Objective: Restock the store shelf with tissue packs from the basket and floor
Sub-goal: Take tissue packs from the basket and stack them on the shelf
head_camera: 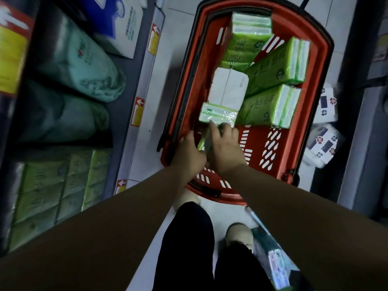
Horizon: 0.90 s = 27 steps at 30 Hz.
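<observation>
Clearance around the red basket [327, 59], viewed from above. Open: the bare slotted floor [270, 148] at the basket's near right, and the tiled strip [178, 38] between its left wall and the shelf edge [144, 80]. Obstructed: the basket's middle and far end, filled by three large green tissue packs [277, 66] leaning on one another, with a white pack [228, 89] touching them on the left. The near-left corner is taken by the left hand [191, 154] and right hand [226, 150], both gripping a small green pack [218, 115]. Teal packs [84, 66] and stacked green packs [58, 185] fill the shelf bays. Flower-printed packs [327, 103] lie on the floor just beside the basket's right wall.
</observation>
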Tool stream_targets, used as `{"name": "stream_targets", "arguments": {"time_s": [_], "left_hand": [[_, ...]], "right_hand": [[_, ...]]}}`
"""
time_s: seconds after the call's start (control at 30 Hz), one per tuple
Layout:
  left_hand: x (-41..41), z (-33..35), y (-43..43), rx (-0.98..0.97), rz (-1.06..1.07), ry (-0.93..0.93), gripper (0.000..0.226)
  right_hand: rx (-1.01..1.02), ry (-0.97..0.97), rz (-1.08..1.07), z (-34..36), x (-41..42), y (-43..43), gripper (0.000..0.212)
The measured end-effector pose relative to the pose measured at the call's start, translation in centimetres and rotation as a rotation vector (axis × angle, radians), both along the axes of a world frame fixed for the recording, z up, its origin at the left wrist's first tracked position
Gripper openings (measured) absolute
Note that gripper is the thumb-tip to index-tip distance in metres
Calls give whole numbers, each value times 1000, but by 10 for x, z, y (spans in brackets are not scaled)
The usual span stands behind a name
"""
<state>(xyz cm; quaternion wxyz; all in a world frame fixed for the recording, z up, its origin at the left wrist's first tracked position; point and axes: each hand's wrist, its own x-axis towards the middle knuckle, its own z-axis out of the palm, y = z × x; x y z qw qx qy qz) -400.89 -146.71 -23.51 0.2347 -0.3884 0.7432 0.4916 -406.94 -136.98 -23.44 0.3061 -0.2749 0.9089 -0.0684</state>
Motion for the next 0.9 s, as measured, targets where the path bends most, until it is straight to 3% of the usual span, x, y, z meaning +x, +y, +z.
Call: {"name": "stream_targets", "arguments": {"time_s": [0.13,0.27,0.37,0.43,0.53,0.6,0.73,0.83,0.9], "left_hand": [[-2,13,-2,58,143,-43,44],[11,13,0,134,250,-61,50],[31,-20,0,147,363,-60,76],[35,-9,4,170,440,-19,76],[33,49,18,191,566,64,69],[35,79,25,209,658,136,58],[58,124,28,153,830,138,58],[81,171,29,99,850,211,32],[94,213,33,70,865,295,42]], "right_hand": [[-7,-72,-203,26,-22,22,115],[0,-154,-515,56,-47,55,95],[-152,-403,-829,74,-66,94,99],[-315,-615,-950,89,-69,121,76],[-445,-822,-916,119,-62,146,25],[-530,-926,-931,129,-54,158,12],[-615,-995,-994,162,-41,175,11],[-645,-992,-990,202,-36,179,12],[-639,-924,-938,237,-31,175,17]]}}
